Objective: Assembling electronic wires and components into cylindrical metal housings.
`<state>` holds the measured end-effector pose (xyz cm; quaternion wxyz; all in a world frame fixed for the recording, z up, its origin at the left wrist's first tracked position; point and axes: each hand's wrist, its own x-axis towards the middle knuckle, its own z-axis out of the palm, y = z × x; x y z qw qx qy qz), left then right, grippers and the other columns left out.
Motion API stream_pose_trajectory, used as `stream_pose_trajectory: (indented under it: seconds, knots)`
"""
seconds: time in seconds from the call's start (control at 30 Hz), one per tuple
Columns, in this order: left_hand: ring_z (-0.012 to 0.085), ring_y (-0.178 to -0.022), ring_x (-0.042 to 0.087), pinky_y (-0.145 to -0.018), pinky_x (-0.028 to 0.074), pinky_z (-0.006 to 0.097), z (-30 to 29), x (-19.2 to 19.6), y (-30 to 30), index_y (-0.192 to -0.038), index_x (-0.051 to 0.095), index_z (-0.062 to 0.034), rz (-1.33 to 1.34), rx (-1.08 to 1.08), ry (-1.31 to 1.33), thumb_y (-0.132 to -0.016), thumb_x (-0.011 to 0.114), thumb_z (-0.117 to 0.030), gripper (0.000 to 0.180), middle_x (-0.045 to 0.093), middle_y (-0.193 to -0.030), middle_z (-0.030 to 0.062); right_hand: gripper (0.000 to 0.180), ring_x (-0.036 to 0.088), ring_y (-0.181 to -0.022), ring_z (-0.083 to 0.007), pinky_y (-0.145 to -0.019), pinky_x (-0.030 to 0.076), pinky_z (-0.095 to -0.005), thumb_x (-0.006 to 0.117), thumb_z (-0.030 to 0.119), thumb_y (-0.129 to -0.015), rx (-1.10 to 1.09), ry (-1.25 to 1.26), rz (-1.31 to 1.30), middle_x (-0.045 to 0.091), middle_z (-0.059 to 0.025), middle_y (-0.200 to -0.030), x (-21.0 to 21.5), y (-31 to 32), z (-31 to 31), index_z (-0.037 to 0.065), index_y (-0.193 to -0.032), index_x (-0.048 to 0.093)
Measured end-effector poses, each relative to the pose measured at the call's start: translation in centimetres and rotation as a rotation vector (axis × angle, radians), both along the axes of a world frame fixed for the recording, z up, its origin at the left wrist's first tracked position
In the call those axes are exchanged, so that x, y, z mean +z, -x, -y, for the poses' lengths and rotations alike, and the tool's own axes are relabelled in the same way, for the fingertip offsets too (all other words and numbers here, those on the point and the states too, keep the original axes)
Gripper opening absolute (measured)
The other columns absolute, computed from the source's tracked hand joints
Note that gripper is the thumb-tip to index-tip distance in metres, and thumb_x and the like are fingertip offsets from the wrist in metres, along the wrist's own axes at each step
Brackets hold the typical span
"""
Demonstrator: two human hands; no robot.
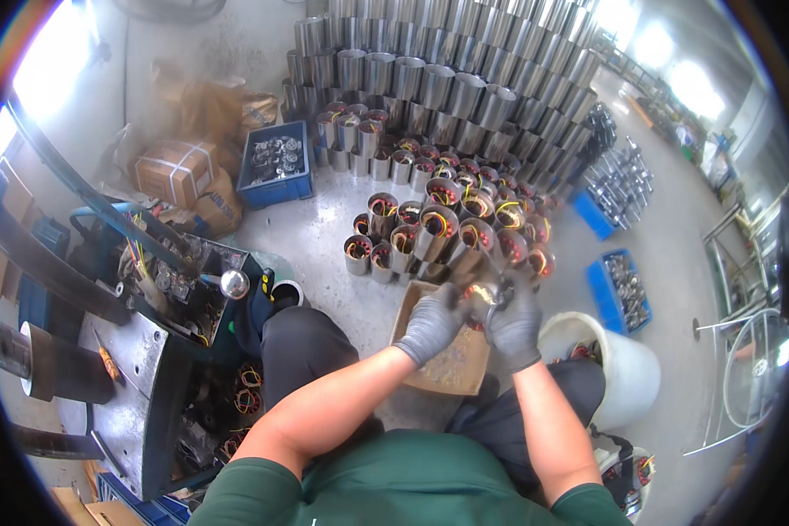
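Both my hands wear grey gloves and meet around one metal motor stator (pixel 479 296) with copper-coloured windings, held above a shallow cardboard tray (pixel 465 368) of small scraps. My left hand (pixel 430 323) grips the stator's left side. My right hand (pixel 515 326) closes on its right side. Just beyond my hands stands a cluster of similar stators (pixel 438 230) with coloured wires, upright on the concrete floor.
A tall stack of shiny metal cylinders (pixel 465 79) fills the back. A white bucket (pixel 618 368) stands at my right knee. Blue crates of metal parts (pixel 276 167) (pixel 621 291) sit left and right. A dark machine with a round-knobbed lever (pixel 233 283) stands to my left, near cardboard boxes (pixel 177 171).
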<state>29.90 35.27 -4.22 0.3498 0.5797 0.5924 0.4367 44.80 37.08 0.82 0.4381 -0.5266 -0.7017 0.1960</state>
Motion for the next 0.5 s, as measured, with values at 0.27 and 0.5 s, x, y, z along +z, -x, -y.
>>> stream_pose_trajectory:
  seconds: [0.27,0.5]
  knots:
    - [0.0423,-0.078,0.062,-0.067,0.049,0.048,0.4,2.1,0.1,-0.088,0.061,-0.0041,-0.188,0.041,-0.097,-0.087,0.066,-0.018,0.015,0.063,-0.079,0.0221,0.049,0.067,-0.073,-0.0202,-0.068,0.053,-0.0303,0.084,0.024,-0.069,-0.109,-0.061,0.026,0.067,-0.0077,-0.084,-4.8,-1.6,-2.4,0.004,-0.107,0.059]
    - [0.0206,-0.062,0.059,-0.061,0.046,0.034,-1.5,1.9,2.2,-0.089,0.063,-0.0006,0.367,0.149,-0.077,-0.088,0.068,-0.012,0.012,0.063,-0.068,0.0133,0.019,0.063,-0.085,-0.0203,-0.073,0.052,-0.0368,0.070,0.010,-0.083,-0.046,0.469,-0.835,0.065,-0.0096,-0.091,-5.1,-4.3,-4.7,0.005,-0.097,0.057]
